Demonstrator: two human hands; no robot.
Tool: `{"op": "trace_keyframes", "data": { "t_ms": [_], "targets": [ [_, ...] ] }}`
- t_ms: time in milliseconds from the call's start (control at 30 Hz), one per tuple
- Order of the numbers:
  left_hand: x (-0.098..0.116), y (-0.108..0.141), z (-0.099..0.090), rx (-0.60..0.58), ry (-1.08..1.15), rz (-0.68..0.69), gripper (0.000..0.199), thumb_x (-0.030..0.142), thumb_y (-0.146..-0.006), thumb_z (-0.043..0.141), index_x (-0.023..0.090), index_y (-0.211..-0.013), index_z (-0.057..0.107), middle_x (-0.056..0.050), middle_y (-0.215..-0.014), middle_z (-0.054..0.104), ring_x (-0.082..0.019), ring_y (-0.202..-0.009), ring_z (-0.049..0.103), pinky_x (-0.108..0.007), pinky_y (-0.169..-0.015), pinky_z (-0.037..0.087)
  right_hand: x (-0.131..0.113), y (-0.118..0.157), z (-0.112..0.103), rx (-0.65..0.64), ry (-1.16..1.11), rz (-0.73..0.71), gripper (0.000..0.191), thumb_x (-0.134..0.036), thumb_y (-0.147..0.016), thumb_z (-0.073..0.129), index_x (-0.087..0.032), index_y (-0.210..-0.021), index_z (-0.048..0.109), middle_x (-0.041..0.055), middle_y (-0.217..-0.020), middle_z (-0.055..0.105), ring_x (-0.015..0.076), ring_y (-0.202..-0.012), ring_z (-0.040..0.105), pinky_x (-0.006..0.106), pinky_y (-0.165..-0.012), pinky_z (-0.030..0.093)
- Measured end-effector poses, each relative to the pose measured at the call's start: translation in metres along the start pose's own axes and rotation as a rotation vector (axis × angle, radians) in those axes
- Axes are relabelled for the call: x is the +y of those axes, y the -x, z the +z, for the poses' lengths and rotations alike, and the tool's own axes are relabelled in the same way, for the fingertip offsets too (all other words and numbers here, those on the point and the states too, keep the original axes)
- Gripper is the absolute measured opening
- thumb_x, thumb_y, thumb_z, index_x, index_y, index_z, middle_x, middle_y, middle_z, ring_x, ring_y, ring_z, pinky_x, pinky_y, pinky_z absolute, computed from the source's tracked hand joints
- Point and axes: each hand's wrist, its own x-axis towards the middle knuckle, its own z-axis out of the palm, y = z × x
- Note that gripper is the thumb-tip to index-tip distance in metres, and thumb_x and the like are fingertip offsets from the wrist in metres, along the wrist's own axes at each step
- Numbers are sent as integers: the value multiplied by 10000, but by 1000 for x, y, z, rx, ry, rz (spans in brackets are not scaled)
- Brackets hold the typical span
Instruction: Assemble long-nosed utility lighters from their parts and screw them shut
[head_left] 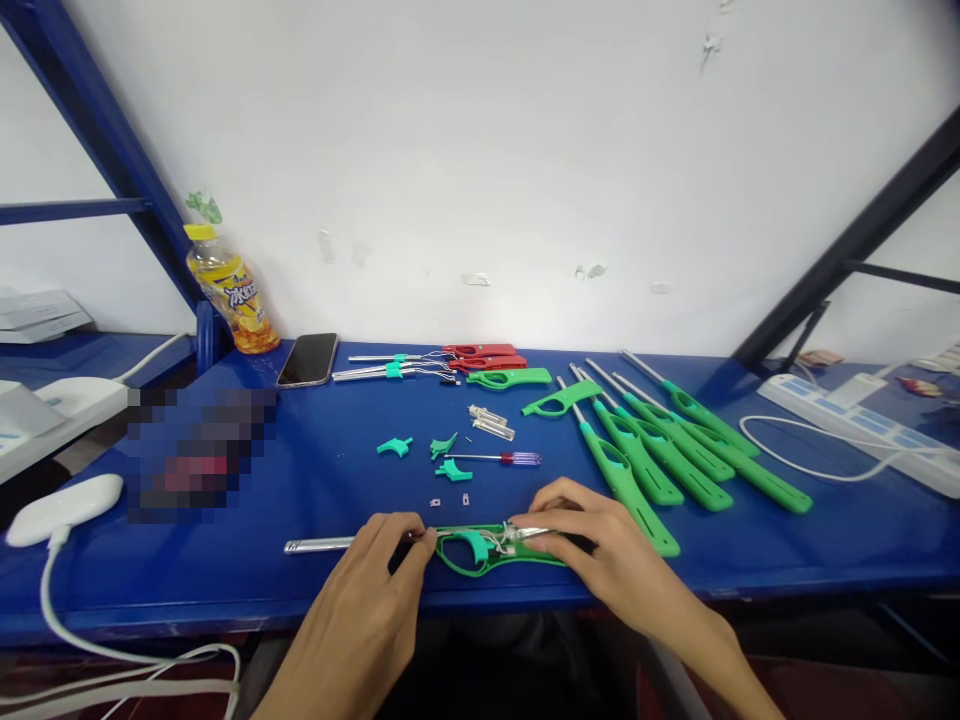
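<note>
An opened green gas lighter lies at the table's front edge, its metal tube pointing left. Inside its half shell sit a teal trigger and thin white wires. My left hand is closed around the lighter where tube meets handle. Between the thumb and fingers of my right hand is a clear fuel tank, held over the handle's shell. The right fingers hide part of the tank and the handle's rear end. Just beyond lie two small pale clips and loose teal triggers.
A screwdriver, clear tanks and green half shells lie farther back. Several green lighters fan out at right. Red handles, a phone and a bottle stand near the wall. Power strips flank the table.
</note>
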Motion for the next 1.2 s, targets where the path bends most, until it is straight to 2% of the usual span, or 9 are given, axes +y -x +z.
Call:
{"op": "trace_keyframes", "data": {
  "t_ms": [133,300,433,600,667,767,833,1100,1200],
  "targets": [
    [8,-3,1,28,-102,63,359,59,-1031,384,166,-1184,691,-120,-1104,698,-279,-1035,693,-410,-881,639,-3,0,-1,-11,1,5,280,-251,-1053,657,-372,-1269,787,20,-1073,712,194,-957,708,319,-836,587],
    [9,-1,8,-11,-178,45,659,-77,-860,384,229,-1396,617,-110,-1157,698,-273,-1008,691,-415,-841,640,-6,0,-3,-18,9,-1,296,-256,-1066,632,-366,-1302,773,36,-1071,712,202,-959,709,326,-827,607],
    [8,-2,9,-21,-177,73,675,-106,-808,397,225,-1342,644,-122,-1157,684,-285,-976,679,-450,-797,647,-7,1,-3,-32,13,-16,322,-255,-1076,614,-373,-1345,746,41,-1088,695,204,-959,693,334,-808,597],
    [10,-4,9,-12,-125,88,645,-119,-833,378,184,-1347,622,-128,-1180,661,-287,-1029,663,-452,-825,635,-10,4,-6,-76,15,-12,402,-186,-1093,549,-392,-1404,699,46,-1159,668,206,-1017,668,354,-855,581],
    [10,-6,9,-14,-94,97,586,-99,-887,370,163,-1351,613,-130,-1175,655,-284,-1032,656,-457,-839,627,-13,4,-8,-101,18,-1,473,-119,-1089,496,-395,-1426,680,45,-1192,658,203,-1044,659,361,-890,577],
    [10,-8,10,3,-60,110,379,41,-1042,403,144,-1337,618,-131,-1141,649,-281,-997,651,-462,-830,620,-15,5,-10,-123,42,0,554,-56,-1068,453,-406,-1445,661,39,-1211,648,206,-1079,644,372,-921,562],
    [10,-9,10,11,-51,109,304,138,-1094,430,138,-1329,624,-132,-1125,647,-286,-987,649,-469,-825,616,-16,5,-11,-129,53,9,548,-64,-1070,457,-408,-1446,658,36,-1207,642,207,-1083,636,373,-926,556],
    [11,-6,15,-41,-74,78,357,162,-1103,410,151,-1393,619,-151,-1154,630,-310,-1014,625,-506,-824,602,-15,5,-11,-137,21,23,523,-84,-1083,443,-403,-1428,674,37,-1184,631,201,-1056,629,351,-899,535],
    [11,-4,21,-56,-129,113,403,254,-1130,392,256,-1487,579,-161,-1207,606,-327,-1048,614,-505,-815,597,-16,4,-12,-145,3,46,478,-124,-1099,469,-406,-1426,676,36,-1169,632,202,-1058,628,352,-895,519]
  ]
}}
